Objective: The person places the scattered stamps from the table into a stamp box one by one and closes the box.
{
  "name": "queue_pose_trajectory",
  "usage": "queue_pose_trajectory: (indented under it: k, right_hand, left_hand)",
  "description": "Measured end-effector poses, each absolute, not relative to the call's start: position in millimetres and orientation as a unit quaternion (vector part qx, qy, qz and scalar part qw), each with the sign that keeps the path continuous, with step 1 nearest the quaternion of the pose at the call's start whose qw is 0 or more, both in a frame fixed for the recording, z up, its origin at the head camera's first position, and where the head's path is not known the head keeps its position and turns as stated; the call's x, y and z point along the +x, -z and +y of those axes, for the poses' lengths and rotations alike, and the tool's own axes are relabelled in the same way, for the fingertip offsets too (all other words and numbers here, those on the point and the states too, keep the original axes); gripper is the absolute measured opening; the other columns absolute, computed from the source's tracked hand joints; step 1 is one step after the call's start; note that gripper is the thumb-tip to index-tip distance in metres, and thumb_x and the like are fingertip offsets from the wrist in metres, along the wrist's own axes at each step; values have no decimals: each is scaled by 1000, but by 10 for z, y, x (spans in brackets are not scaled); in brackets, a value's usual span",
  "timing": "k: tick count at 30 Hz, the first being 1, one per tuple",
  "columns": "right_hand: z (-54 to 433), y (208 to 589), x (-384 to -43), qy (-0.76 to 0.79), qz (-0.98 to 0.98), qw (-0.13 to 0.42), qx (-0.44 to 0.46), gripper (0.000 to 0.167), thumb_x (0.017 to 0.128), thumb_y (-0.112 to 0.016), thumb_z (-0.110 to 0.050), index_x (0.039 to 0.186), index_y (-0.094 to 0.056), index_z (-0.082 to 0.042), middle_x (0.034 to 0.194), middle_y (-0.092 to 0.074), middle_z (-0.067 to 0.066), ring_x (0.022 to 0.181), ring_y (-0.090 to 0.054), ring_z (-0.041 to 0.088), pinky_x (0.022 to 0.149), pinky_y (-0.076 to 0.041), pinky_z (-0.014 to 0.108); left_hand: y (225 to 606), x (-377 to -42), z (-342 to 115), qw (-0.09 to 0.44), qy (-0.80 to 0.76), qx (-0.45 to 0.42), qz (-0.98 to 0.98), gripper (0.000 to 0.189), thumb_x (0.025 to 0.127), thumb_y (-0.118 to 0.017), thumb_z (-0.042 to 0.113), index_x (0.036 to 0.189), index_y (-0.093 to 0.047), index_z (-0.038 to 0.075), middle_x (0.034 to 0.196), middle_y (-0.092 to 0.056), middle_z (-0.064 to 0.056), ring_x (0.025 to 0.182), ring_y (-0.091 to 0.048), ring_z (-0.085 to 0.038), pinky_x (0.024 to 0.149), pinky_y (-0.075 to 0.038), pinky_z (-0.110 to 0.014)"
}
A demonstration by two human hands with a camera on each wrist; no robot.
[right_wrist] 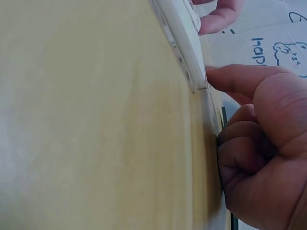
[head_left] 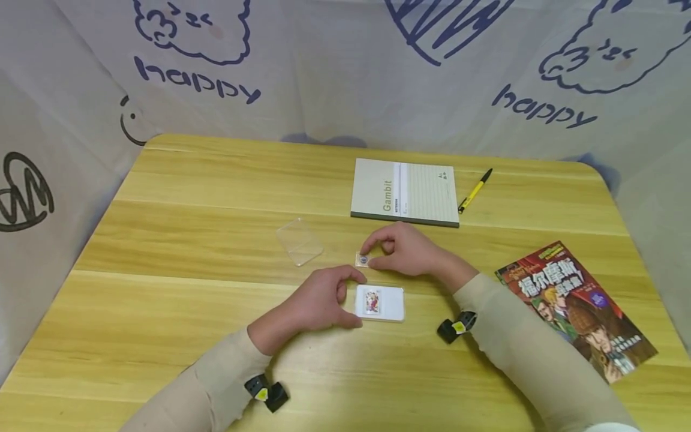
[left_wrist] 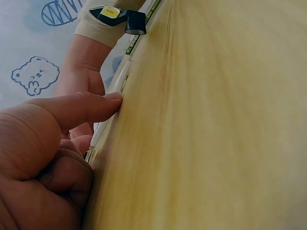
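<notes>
- Head view, far left: a clear lid (head_left: 300, 242) lies beyond the left hand.
- Left hand (head_left: 320, 299): forearm slants in from lower left; index and thumb are spread, bracketing the white card (head_left: 392, 303) at its left end, other fingers curled under.
- Tile (head_left: 361, 260): just beyond the card, clamped between the right hand's fingertips.
- Right hand (head_left: 406, 249): wrist bent inward, pointing left, index arched over the thumb, the two nearly together on the tile.
- Notebook (head_left: 432, 192), pen (head_left: 475, 191), then book (head_left: 580, 312) beside the right sleeve.
</notes>
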State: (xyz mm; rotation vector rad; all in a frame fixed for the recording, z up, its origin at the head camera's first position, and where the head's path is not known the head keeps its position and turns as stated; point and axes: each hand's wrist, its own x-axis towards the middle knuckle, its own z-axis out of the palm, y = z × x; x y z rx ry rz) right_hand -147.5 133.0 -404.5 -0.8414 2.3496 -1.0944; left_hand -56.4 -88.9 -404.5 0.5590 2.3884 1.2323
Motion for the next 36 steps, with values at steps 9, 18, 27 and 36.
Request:
queue_pose_trajectory:
  k: [9, 18, 27, 36]
  right_hand:
    - [1336, 4095, -1485, 386, 857, 182, -291, 26, 80, -86, -22, 103, -74, -19, 53, -31, -7, 50, -27, 10, 60, -35, 31]
    - [1320, 4125, -1435, 383, 865, 178, -270, 24, 80, -85, -22, 101, -75, -18, 52, -32, -7, 50, -29, 10, 57, -32, 29]
    - [1324, 4143, -1420, 397, 858, 167, -280, 21, 80, -85, -19, 97, -73, -18, 53, -31, -6, 51, -27, 9, 60, -34, 29]
    - [1343, 4173, -1407, 429, 833, 140, -320, 19, 82, -83, -12, 96, -75, -20, 94, -67, -9, 55, -42, 13, 56, -38, 30]
  left_hand:
    - [4058, -574, -889, 196, -436, 200, 855, 64, 64, -95, 14, 120, -64, 10, 63, -45, 5, 55, -40, -7, 54, -36, -26]
    - [4071, -571, -879, 195, -441, 202, 852, 64, 64, -95, 13, 120, -64, 10, 63, -44, 5, 55, -40, -7, 54, -36, -26]
    - [4090, -568, -883, 195, -443, 201, 852, 64, 64, -95, 13, 120, -64, 9, 63, -45, 4, 55, -40, -8, 54, -36, -26]
    - [4085, -573, -884, 197, -443, 200, 851, 63, 65, -94, 14, 120, -64, 10, 63, -44, 5, 55, -39, -7, 54, -35, -26]
